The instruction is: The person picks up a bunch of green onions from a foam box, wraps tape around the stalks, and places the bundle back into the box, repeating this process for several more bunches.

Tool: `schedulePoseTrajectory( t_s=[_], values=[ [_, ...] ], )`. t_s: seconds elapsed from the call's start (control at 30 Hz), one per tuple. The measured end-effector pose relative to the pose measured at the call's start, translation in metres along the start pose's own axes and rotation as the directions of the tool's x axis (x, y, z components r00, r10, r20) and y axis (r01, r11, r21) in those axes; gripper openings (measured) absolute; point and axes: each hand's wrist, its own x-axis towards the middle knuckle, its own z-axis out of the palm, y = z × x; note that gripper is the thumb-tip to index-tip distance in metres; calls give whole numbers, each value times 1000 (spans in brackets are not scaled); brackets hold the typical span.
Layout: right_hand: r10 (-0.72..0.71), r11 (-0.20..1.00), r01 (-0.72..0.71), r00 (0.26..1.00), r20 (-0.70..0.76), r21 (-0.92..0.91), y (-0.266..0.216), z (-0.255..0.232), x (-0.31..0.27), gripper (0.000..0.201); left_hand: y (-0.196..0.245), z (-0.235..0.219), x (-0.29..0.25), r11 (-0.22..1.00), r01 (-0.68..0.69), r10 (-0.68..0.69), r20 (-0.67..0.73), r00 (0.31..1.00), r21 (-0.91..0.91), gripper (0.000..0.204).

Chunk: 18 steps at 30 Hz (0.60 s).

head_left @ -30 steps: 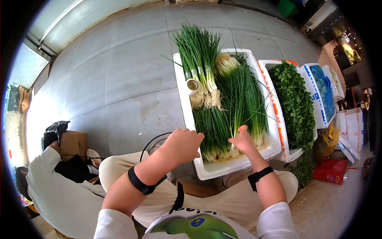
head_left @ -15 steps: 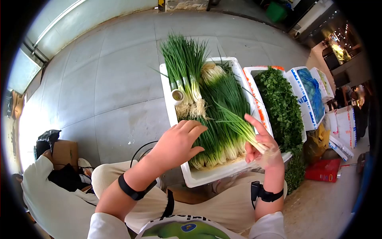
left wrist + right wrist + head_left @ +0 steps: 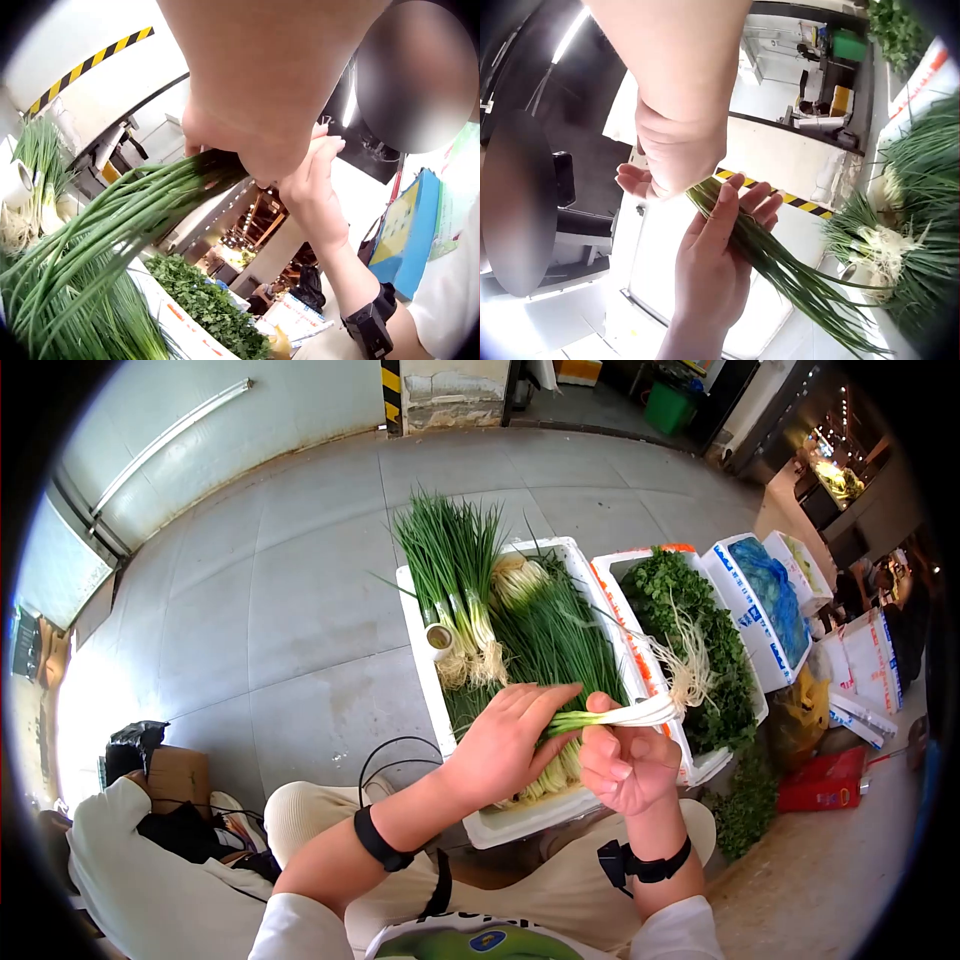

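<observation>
A small bunch of scallions [image 3: 640, 713] lies across both hands, white stems and stringy roots to the right. My left hand [image 3: 505, 745] holds its green leaves, thumb laid over them in the right wrist view, where the leaves [image 3: 780, 266] trail past the fingers. My right hand [image 3: 632, 765] grips the bunch at the stems with bent fingers. Below, a white foam box [image 3: 425, 685] is filled with more scallions [image 3: 560, 625]. Bundled scallions [image 3: 450, 560], roots toward me, lie at its far left, with a tape roll [image 3: 438, 640] against them.
Right of the box stands another foam box of leafy greens [image 3: 690, 600], then one with blue plastic [image 3: 770, 590]. A red bag [image 3: 822, 780] lies on the floor at right. Someone in a white sleeve [image 3: 130, 840] sits at left, near a cardboard box [image 3: 178, 775].
The right hand has lifted a small scallion bunch out of the box and swung its roots to the right. The left hand has moved right and taken hold of the leaves.
</observation>
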Motion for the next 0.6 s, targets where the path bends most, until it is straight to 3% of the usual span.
schedulePoseTrajectory(
  t_s=[0.07,0.13,0.2,0.23,0.27,0.33,0.43,0.5,0.53,0.6],
  values=[
    [-47,995,44,998,-31,-86,0,7,3,67,0,0,0,972,206,-190,140,972,-113,42],
    [-67,937,24,991,-113,-349,-7,15,3,71,-3,2,1,954,227,-216,78,973,-195,31],
    [-162,817,-13,954,-251,-577,-13,21,2,68,-5,-6,4,799,517,-471,214,856,-308,28],
    [-211,760,-29,934,-289,-649,-16,20,3,65,-15,-4,1,752,491,-462,180,869,-441,25],
    [-260,700,-51,911,-321,-713,-17,18,5,62,-22,-1,1,625,467,-477,168,863,-625,24],
    [-356,590,-93,861,-362,-802,-17,9,7,48,-20,-16,9,467,394,-484,144,863,-792,24],
    [-364,548,-166,835,-413,-820,-11,3,12,41,-28,-30,12,423,382,-513,130,848,-822,26],
    [-410,306,-217,848,-334,-927,-6,-6,14,36,-32,-37,14,391,378,-509,145,849,-839,27],
    [-409,309,-217,849,-335,-926,-3,-10,15,36,-34,-38,13,392,381,-511,146,847,-837,27],
    [-434,176,-176,869,-237,-968,0,-18,16,35,-36,-38,12,413,353,-473,134,871,-840,38]
  ],
)
